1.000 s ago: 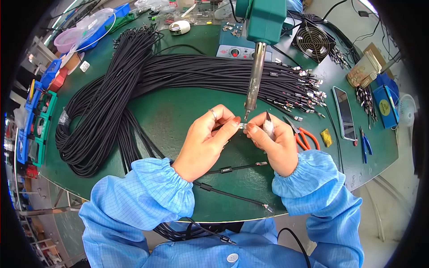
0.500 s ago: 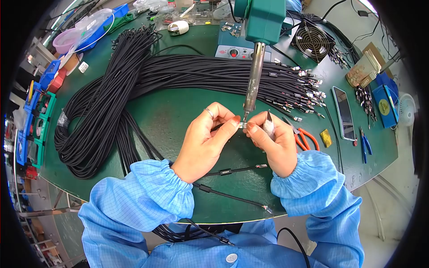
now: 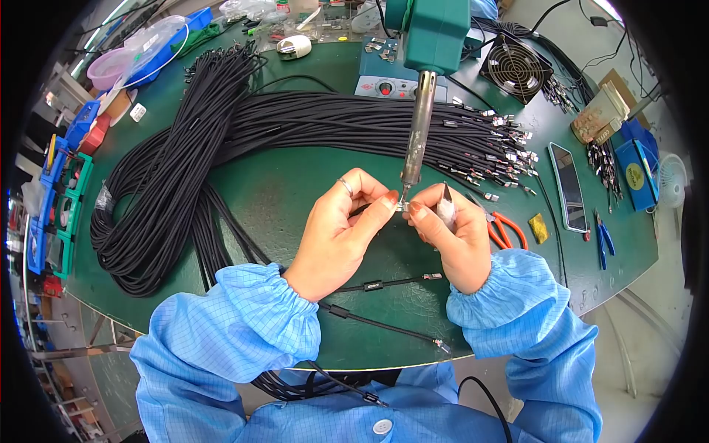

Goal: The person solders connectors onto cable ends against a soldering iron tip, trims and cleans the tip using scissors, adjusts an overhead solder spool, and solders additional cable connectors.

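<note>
My left hand [image 3: 336, 225] is closed, thumb and fingers pinching the end of a black cable [image 3: 360, 210] with a small metal connector [image 3: 402, 207]. From the other side, the thumb and fingertip of my right hand [image 3: 454, 232] meet the connector's right end. A pointed tool [image 3: 446, 209] with a dark tip and a white-wrapped body is also held in my right hand, tip upward; its lower part is hidden. Directly above the connector, a soldering iron [image 3: 419, 133] hangs from a green holder [image 3: 437, 37], its tip at or almost touching the metal.
A thick bundle of black cables [image 3: 310, 122] curves behind my hands. Two cable ends [image 3: 432, 277] lie in front. To the right are orange-handled pliers [image 3: 509, 230], a yellow sponge [image 3: 538, 229], a phone [image 3: 567, 187] and blue-handled cutters [image 3: 605, 242]. A soldering station [image 3: 399, 80] and fan [image 3: 516, 68] stand behind.
The pointed tool in my right hand has tilted very slightly to the right. Both hands stay at the connector under the iron.
</note>
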Demonstrator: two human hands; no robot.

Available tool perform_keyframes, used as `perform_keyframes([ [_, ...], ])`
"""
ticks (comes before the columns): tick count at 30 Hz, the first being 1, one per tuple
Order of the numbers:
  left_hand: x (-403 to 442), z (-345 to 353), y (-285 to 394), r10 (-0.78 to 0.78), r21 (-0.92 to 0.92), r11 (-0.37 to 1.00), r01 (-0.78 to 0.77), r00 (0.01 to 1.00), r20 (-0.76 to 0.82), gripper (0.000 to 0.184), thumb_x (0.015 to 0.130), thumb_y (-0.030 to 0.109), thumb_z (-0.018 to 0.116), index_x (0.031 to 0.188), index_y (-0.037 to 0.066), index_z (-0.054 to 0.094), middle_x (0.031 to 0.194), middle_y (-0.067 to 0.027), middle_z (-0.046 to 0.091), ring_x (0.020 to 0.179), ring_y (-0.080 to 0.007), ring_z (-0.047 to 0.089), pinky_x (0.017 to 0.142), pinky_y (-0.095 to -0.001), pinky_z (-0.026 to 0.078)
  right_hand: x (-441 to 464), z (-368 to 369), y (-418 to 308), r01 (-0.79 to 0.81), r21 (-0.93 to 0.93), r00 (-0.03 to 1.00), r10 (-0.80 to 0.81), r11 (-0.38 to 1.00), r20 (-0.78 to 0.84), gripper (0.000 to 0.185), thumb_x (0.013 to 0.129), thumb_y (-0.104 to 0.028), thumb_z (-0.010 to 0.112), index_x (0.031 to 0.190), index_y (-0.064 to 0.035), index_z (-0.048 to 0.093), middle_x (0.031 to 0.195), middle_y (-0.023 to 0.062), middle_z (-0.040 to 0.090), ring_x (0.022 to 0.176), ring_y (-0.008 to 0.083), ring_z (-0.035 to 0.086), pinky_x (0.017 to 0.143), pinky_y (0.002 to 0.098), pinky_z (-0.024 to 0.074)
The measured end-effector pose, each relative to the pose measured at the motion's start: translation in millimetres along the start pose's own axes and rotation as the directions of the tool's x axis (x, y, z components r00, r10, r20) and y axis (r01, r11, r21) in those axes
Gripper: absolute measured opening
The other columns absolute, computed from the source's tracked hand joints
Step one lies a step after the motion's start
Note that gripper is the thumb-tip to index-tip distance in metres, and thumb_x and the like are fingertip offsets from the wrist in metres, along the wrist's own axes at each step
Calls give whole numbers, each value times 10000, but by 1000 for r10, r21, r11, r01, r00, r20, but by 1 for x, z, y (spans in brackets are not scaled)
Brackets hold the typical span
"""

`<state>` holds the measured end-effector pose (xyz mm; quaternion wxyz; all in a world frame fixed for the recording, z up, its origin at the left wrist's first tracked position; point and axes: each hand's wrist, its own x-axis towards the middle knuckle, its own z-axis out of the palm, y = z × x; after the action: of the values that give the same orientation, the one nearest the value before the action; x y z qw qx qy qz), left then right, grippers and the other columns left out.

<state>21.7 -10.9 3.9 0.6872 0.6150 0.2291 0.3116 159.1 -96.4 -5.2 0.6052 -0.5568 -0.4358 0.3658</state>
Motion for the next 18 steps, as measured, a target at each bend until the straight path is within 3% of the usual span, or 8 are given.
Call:
perform_keyframes([
  [18,1,-2,-3,40,13,999,-40,999,26,53,847,61,526,828,36,483,787,-29,517,675,-61,437,601,-177,373,0,1,0,58,19,998,-58,998,0,33,810,-59,573,814,-27,576,637,-17,482,548,53,353,503,174,278],
])
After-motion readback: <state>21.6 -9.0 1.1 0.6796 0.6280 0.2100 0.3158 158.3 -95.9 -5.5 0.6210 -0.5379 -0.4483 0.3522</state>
